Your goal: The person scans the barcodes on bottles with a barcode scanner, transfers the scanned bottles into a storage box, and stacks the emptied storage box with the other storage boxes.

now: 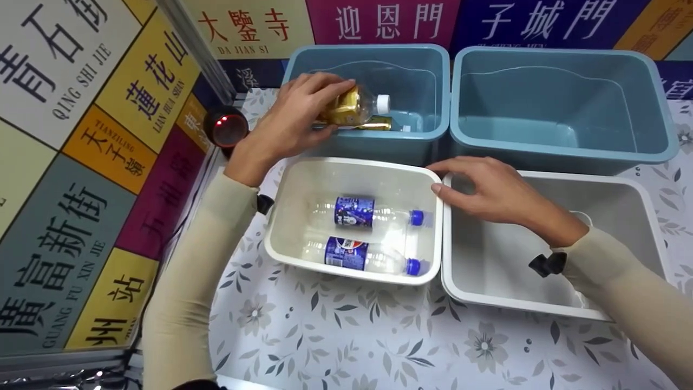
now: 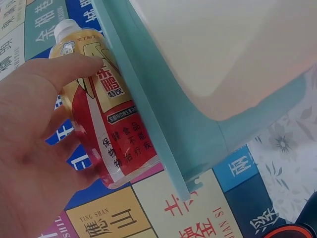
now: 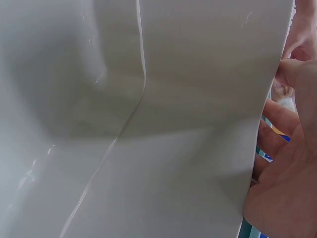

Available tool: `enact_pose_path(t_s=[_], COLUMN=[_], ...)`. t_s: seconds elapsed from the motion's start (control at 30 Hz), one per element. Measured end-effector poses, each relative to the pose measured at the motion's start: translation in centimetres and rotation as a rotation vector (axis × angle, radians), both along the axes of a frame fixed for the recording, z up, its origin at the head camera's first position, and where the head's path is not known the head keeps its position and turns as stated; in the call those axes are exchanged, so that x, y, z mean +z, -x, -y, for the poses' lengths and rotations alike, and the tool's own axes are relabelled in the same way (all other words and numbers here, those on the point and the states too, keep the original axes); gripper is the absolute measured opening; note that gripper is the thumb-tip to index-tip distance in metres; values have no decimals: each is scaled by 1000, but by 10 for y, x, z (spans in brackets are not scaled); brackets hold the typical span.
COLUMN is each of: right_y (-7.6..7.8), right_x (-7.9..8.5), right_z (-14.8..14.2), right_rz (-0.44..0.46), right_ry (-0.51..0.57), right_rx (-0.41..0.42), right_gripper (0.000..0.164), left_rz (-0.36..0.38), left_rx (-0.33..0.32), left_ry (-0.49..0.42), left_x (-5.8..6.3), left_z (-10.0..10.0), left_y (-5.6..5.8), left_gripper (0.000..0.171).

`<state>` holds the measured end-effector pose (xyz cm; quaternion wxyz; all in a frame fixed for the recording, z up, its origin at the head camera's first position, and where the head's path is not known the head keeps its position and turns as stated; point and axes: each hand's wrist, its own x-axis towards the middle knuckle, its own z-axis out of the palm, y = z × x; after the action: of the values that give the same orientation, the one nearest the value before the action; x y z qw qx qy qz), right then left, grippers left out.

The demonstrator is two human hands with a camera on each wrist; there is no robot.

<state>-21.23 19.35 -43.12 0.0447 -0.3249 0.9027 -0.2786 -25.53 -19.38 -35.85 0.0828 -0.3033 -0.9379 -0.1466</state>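
Observation:
My left hand (image 1: 292, 119) grips a plastic drink bottle (image 1: 349, 106) with a white cap, holding it on its side over the front rim of the left blue bin (image 1: 422, 89). In the left wrist view the bottle (image 2: 111, 106) shows a gold and red label, with the thumb across its upper part. Another gold-labelled bottle (image 1: 379, 124) lies inside that blue bin, partly hidden. My right hand (image 1: 490, 189) rests with its fingers at the back right corner of the left white bin (image 1: 303, 179), above the rim of the right white bin (image 1: 492, 265).
Two clear bottles with blue labels, an upper one (image 1: 354, 211) and a lower one (image 1: 346, 253), lie in the left white bin. The right blue bin (image 1: 541, 103) stands behind the right white bin. A dark device with red lights (image 1: 226, 127) is beside the left wall panel.

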Motion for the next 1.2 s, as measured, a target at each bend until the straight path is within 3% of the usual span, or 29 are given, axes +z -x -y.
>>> enact_pose_path(t_s=[0.33, 0.53, 0.8, 1.2], right_y=[-1, -1, 0, 0], right_x=[-1, -2, 1, 0], right_z=[0, 0, 0, 0], right_rz=[11, 7, 1, 9], right_ry=[4, -5, -5, 0], right_rx=[2, 5, 8, 10], right_gripper=[41, 41, 43, 42], left_rz=[2, 48, 74, 97], left_rx=[-16, -7, -3, -24], left_ry=[5, 18, 3, 27], left_x=[-5, -7, -4, -8], left_z=[1, 2, 1, 2], left_y=[2, 2, -3, -11], left_gripper=[71, 68, 60, 54])
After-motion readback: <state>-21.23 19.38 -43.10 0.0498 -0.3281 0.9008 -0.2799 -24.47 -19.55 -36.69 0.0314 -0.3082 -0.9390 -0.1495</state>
